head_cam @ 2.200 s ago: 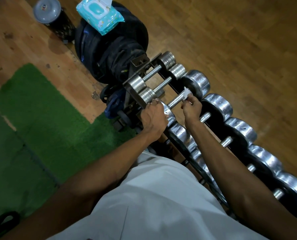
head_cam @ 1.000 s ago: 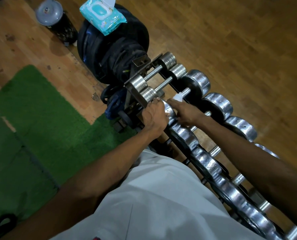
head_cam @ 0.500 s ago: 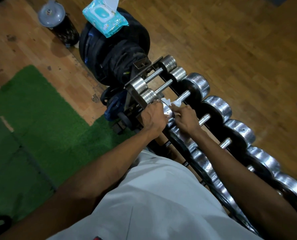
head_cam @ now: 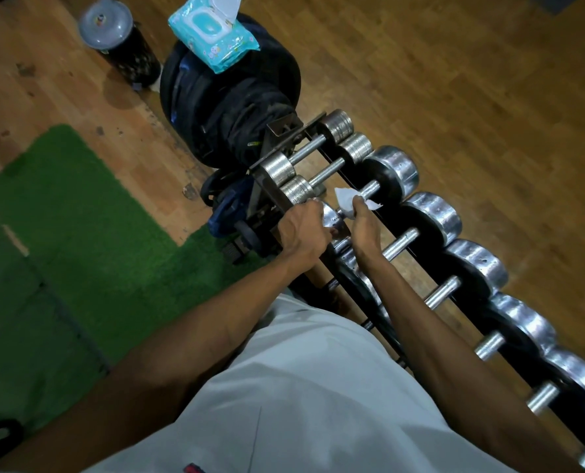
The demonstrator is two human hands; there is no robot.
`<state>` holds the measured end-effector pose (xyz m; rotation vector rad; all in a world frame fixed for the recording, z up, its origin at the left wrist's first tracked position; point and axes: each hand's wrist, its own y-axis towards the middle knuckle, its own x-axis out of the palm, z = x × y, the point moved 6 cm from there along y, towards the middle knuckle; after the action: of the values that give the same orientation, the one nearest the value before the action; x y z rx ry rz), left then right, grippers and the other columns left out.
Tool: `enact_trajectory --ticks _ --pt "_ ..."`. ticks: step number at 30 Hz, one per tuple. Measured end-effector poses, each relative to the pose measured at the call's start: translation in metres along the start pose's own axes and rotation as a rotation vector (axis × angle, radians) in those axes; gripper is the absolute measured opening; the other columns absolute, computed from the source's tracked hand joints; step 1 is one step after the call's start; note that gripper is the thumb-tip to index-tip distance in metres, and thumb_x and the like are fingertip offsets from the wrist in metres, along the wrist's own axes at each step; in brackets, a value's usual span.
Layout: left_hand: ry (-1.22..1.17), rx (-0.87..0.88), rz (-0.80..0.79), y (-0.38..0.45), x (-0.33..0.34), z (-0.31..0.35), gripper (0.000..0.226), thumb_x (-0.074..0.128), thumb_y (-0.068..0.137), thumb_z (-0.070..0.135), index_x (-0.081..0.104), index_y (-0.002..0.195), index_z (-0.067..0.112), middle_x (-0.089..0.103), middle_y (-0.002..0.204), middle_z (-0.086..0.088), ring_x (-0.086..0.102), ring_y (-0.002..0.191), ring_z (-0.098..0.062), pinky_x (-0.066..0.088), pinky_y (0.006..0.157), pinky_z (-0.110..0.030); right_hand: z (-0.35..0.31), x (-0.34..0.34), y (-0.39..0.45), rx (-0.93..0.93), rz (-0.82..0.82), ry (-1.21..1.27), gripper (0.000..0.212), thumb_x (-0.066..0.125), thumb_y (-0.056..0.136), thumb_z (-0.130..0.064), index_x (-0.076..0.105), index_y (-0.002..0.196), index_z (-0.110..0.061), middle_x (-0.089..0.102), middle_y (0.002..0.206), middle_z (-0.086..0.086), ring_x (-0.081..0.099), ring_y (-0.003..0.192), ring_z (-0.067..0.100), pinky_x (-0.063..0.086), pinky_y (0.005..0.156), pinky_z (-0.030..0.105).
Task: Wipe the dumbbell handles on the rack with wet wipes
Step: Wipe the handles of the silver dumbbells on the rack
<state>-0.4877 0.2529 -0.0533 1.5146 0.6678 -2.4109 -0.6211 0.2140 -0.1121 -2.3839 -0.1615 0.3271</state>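
The long black steel rack (head_cam: 431,264) runs away from the hands toward the person's right, loaded with a row of chrome-headed dumbbells (head_cam: 451,216) whose bare steel handles all lie crosswise to the rack, pointing away from the body and slightly to the right. Just beyond the hands, a stack of black rubber weight plates (head_cam: 229,97) stands at the rack's far end, with a turquoise soft pack of wet wipes (head_cam: 212,34) lying on top, its flap open. A patch of green artificial turf (head_cam: 79,233) covers the wooden floor to the left of the left arm. The left hand (head_cam: 303,228) is curled over the near chrome head of the third dumbbell, seemingly steadying it. The right hand (head_cam: 364,221) sits just beside it, fingers closed around that dumbbell's handle (head_cam: 371,190) with a crumpled white wet wipe (head_cam: 347,199) pinched between palm and bar; the far stretch of the bar shows bright and bare past the knuckles. The wiping stroke would probably follow the handle's long axis, away from the body toward the far head. The next unwiped handle (head_cam: 400,244) lies immediately to the right of the right hand, so that hand is the nearer one for it.
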Motion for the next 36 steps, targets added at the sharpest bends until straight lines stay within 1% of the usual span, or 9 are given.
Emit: enact_trajectory --ticks 5,9,13,18,21,24,28,32,36 --pt "-0.033 -0.045 -0.01 0.006 -0.004 -0.004 0.034 0.091 0.072 0.035 0.061 0.069 0.018 0.059 0.064 0.008 0.056 0.058 -0.011 0.033 0.045 -0.025 -0.014 0.006 0.031 -0.045 -0.091 0.001 0.097 0.033 0.085 -0.09 0.034 0.16 -0.029 0.036 0.165 -0.006 0.036 0.151 0.019 0.026 0.125 0.05" --pt "-0.037 -0.043 -0.028 0.007 -0.003 -0.003 0.037 0.093 0.068 0.035 0.061 0.069 0.017 0.058 0.063 0.008 0.056 0.058 -0.012 0.033 0.045 -0.026 -0.038 0.013 0.026 -0.147 0.034 0.014 0.065 0.039 0.108 -0.045 0.017 0.165 -0.022 0.012 0.172 -0.006 0.013 0.158 0.017 0.012 0.128 0.039" --pt "-0.016 -0.049 -0.025 0.009 -0.004 -0.005 0.03 0.089 0.07 0.029 0.061 0.069 0.018 0.058 0.063 0.007 0.064 0.062 -0.017 0.045 0.048 -0.029 -0.024 0.004 0.023 -0.17 0.319 0.21 0.058 0.063 0.093 -0.01 0.041 0.147 -0.007 0.043 0.144 0.007 0.053 0.104 0.002 0.036 0.072 -0.005" --pt "-0.045 -0.065 -0.049 0.009 -0.006 -0.002 0.045 0.094 0.066 0.046 0.062 0.07 0.015 0.06 0.066 0.006 0.056 0.062 -0.013 0.04 0.053 -0.026 -0.013 -0.01 0.039 0.033 0.376 0.53 0.028 0.065 0.072 -0.003 0.058 0.098 -0.005 0.054 0.089 0.003 0.052 0.074 0.017 0.042 0.062 0.028" --pt "-0.045 -0.073 -0.064 0.012 -0.006 0.001 0.044 0.096 0.065 0.042 0.06 0.067 0.017 0.061 0.066 0.006 0.06 0.063 -0.013 0.038 0.05 -0.024 -0.017 -0.02 0.048 0.167 0.355 0.712 0.015 0.057 0.074 0.008 0.055 0.069 -0.006 0.045 0.067 0.001 0.044 0.058 0.015 0.041 0.055 0.024" --pt "-0.038 -0.078 -0.083 0.012 -0.007 0.004 0.045 0.094 0.067 0.039 0.055 0.066 0.018 0.064 0.068 0.004 0.065 0.065 -0.016 0.043 0.051 -0.025 -0.025 -0.029 0.06 0.211 0.263 0.843 0.02 0.051 0.061 0.005 0.045 0.068 -0.013 0.045 0.075 0.004 0.047 0.059 0.018 0.049 0.069 0.023" --pt "-0.032 -0.075 -0.07 0.01 -0.007 0.004 0.048 0.095 0.066 0.04 0.051 0.067 0.021 0.067 0.071 0.002 0.067 0.068 -0.018 0.047 0.054 -0.027 -0.018 -0.024 0.066 0.317 0.086 0.884 0.045 0.055 0.053 -0.006 0.059 0.097 -0.009 0.06 0.113 0.012 0.064 0.107 0.031 0.048 0.103 0.055" --pt "-0.031 -0.077 -0.063 0.011 -0.009 0.005 0.051 0.095 0.066 0.042 0.049 0.065 0.021 0.066 0.071 0.002 0.068 0.068 -0.019 0.043 0.053 -0.027 -0.02 -0.002 0.049 0.374 -0.018 0.808 0.053 0.057 0.06 -0.009 0.063 0.112 -0.001 0.068 0.11 0.017 0.068 0.098 0.034 0.058 0.089 0.046" --pt "-0.028 -0.076 -0.065 0.012 -0.01 0.006 0.049 0.094 0.067 0.04 0.049 0.068 0.021 0.067 0.073 0.0 0.067 0.07 -0.021 0.045 0.054 -0.028 -0.01 0.011 0.039 0.387 -0.118 0.522 0.023 0.051 0.06 -0.007 0.059 0.082 -0.008 0.062 0.081 0.013 0.06 0.068 0.028 0.056 0.068 0.034"
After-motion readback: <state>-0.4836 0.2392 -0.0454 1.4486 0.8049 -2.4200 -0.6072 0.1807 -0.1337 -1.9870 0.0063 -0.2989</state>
